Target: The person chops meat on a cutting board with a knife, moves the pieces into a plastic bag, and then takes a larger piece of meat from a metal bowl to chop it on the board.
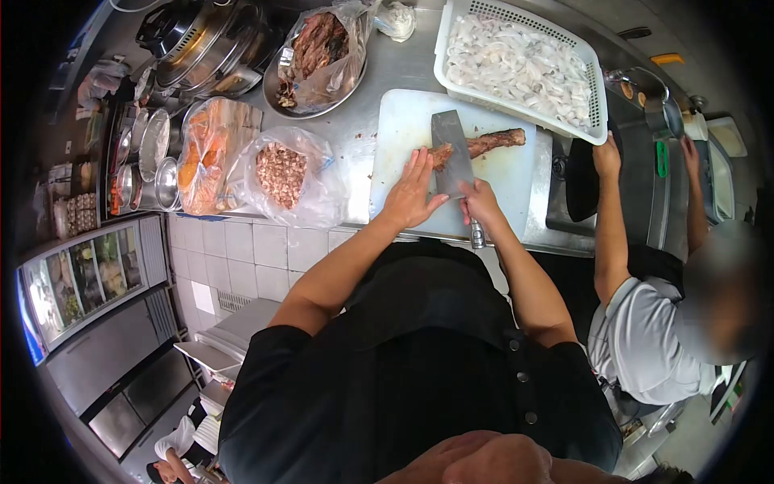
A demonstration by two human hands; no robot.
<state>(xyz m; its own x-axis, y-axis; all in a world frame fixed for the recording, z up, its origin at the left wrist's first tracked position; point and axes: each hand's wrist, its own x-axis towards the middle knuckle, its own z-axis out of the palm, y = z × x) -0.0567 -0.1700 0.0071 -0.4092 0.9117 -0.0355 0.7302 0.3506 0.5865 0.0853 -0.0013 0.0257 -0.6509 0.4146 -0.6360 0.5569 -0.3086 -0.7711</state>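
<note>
On the white cutting board (403, 121) lies a long piece of dark cooked meat (496, 142), with a cleaver (453, 153) across it. My right hand (481, 203) is closed round the base of the cleaver, its metal handle pointing toward me. My left hand (413, 189) lies spread over the left end of the meat, fingers stretched out and thumb near the blade. A smaller part of the meat shows between my left fingers and the blade. Left of the board, a clear plastic bag (282, 173) holds chopped meat.
A metal bowl (272, 95) holds bagged dark meat at the back left. Beside it sits a bag of orange pieces (211, 153). A white basket (601, 85) of pale pieces stands back right, near a co-worker's hand (607, 157) and the sink (637, 185).
</note>
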